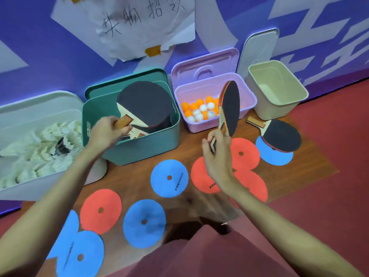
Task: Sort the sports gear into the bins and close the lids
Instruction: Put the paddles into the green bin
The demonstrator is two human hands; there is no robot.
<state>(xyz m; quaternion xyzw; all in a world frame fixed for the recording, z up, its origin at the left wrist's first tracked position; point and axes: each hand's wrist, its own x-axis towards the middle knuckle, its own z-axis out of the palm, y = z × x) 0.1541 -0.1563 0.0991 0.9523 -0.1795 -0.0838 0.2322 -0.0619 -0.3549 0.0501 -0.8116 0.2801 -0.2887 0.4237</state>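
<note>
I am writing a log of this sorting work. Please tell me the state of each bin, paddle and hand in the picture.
White bin: open, holds shuttlecocks.
Green bin: open, lid behind it, holds paddles.
Pink bin: open, holds orange and white balls.
Beige bin: open, empty.
Left hand: grips a paddle handle over the green bin.
Right hand: holds a paddle upright.
Third paddle: lies flat on a blue disc.

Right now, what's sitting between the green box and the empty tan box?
In the head view, the pink bin of orange and white balls sits between the green bin and the tan bin.
</note>
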